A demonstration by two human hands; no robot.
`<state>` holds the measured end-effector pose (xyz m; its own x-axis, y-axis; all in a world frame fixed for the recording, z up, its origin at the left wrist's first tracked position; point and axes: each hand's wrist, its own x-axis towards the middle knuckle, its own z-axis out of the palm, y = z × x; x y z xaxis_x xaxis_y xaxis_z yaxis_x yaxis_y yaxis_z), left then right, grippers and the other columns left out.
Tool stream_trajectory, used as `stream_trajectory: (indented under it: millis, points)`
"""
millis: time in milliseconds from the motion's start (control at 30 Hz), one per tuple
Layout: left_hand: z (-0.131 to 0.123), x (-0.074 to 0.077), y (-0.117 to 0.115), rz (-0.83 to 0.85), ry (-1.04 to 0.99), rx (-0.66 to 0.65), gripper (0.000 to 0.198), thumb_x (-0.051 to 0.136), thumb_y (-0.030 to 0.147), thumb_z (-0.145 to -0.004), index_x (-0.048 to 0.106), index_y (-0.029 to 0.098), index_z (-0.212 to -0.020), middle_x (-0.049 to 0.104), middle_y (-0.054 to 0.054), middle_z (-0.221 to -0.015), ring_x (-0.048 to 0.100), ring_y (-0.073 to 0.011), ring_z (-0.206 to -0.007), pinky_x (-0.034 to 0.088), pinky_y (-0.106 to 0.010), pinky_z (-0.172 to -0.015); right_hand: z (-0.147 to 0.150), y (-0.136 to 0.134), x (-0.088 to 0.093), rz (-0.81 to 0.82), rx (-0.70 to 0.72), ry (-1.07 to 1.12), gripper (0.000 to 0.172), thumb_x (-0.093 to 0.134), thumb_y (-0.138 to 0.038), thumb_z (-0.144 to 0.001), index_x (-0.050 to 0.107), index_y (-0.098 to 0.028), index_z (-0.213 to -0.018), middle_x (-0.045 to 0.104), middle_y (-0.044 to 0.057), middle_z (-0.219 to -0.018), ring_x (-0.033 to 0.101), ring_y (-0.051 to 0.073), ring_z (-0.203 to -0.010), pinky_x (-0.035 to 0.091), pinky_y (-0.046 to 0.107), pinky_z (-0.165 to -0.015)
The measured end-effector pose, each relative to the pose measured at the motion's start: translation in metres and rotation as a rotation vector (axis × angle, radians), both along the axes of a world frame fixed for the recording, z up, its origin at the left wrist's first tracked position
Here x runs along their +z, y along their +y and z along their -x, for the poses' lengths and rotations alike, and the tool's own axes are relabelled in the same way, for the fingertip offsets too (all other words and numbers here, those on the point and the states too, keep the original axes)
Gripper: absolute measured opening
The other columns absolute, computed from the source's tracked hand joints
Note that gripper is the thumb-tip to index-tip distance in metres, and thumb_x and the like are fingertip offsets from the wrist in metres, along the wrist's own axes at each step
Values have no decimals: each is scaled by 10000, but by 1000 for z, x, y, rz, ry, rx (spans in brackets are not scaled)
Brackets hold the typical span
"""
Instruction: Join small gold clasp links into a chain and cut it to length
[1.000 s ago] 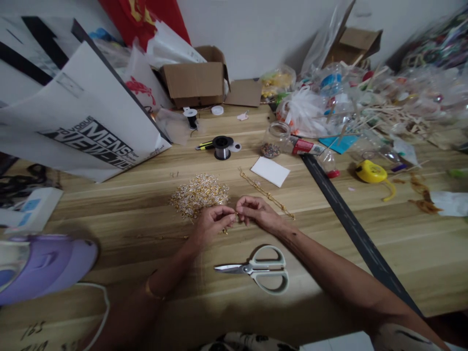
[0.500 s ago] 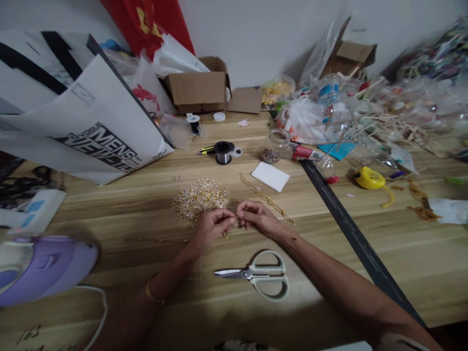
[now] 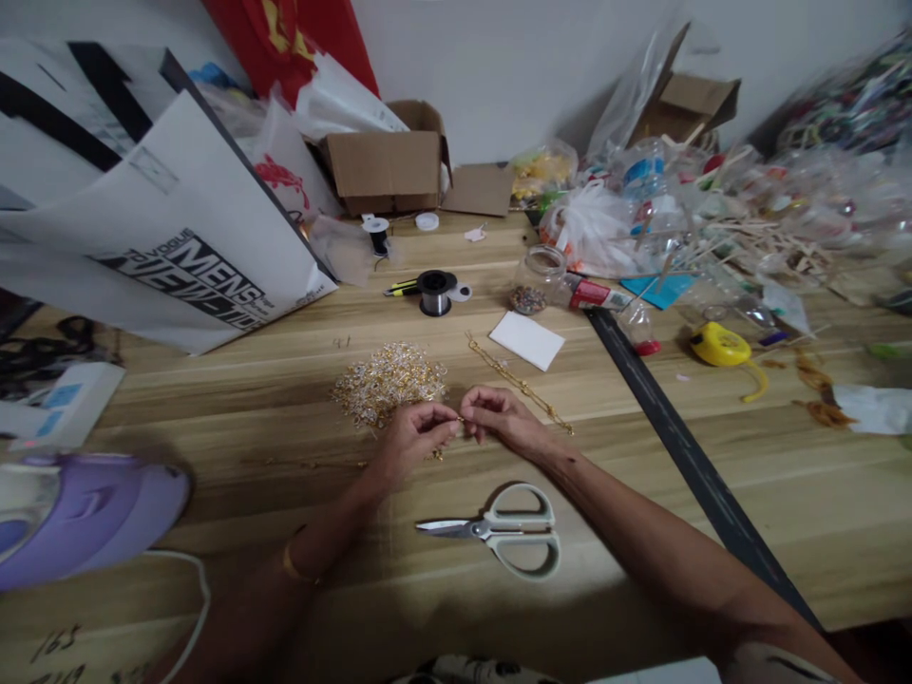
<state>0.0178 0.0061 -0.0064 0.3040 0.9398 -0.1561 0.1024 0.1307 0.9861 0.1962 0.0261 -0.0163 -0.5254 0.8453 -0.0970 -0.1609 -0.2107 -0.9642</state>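
My left hand (image 3: pixel 409 437) and my right hand (image 3: pixel 500 416) meet fingertip to fingertip over the wooden table (image 3: pixel 214 399), both pinched on a tiny gold piece (image 3: pixel 460 419) between them. A thin gold strand hangs under the left fingers. Just beyond the left hand lies a heap of small gold and silver findings (image 3: pixel 389 379). A gold chain (image 3: pixel 519 384) runs diagonally on the table past my right hand. Scissors with pale handles (image 3: pixel 499 534) lie nearer me, below both hands.
A spool of wire (image 3: pixel 434 291), a bead jar (image 3: pixel 535 281), a white card (image 3: pixel 527 340) and a yellow tape measure (image 3: pixel 719 345) sit farther back. A black ruler strip (image 3: pixel 684 446) crosses the right side. A purple appliance (image 3: pixel 85 513) stands at left; a large shopping bag (image 3: pixel 157 218) and boxes line the back.
The view has shifted slightly; both hands stay pinched together at the same spot by the findings heap.
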Motion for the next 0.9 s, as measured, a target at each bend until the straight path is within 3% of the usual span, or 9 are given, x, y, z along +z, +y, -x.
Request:
stream_trajectory:
  millis: [200,733,900]
  points:
    - [0,-1,0,-39,18,3,168,662,270,-699,640,119,-771,647,-26,-701,565,-108,-636,430,-211,-598,1,1,-1,11,-12,-20,207,675,-333,-748,601,-140,-757,570,-30,-580,515,65,-480,417,170,-465]
    - [-1,0,0,9,14,-12,209,650,318,-708,630,123,-778,610,0,-629,513,-85,-543,420,-194,-519,2,0,1,28,-29,-19,251,677,-377,-739,583,-144,-740,556,-30,-582,507,68,-489,420,171,-458]
    - [-2,1,0,-22,37,-6,176,635,274,-711,633,117,-791,649,-23,-702,556,-103,-607,432,-200,-554,2,1,0,10,-17,-23,244,686,-367,-730,590,-142,-738,554,-32,-584,507,66,-488,425,173,-466]
